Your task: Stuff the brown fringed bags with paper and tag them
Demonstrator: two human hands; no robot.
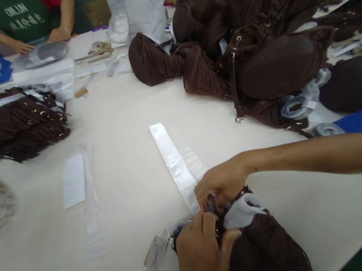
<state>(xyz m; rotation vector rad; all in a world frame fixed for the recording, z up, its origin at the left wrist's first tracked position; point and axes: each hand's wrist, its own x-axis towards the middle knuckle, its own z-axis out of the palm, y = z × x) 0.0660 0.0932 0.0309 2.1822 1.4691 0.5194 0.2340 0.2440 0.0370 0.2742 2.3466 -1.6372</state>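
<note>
A dark brown fringed bag [271,254] lies at the table's front, directly below me. My left hand [199,251] is closed around its top edge, thumb toward the opening. Reaching in from the right, my right hand [221,186] has its fingers curled at the bag's top, pinching a small part that is mostly hidden; a bit of clear wrap shows there. White tissue [244,211] pokes out beside the fingers. A hang tag [156,255] in clear plastic dangles at the bag's left. Just beyond my hands lies a white plastic strip [173,164].
Brown bags [276,65] are heaped at the back right, with clear plastic coils [295,107] nearby. Another fringed bag stack [14,123] is at left, near a folded white sheet [74,181]. Across the table, a person in a green apron [21,18] handles a plastic-wrapped item [46,53].
</note>
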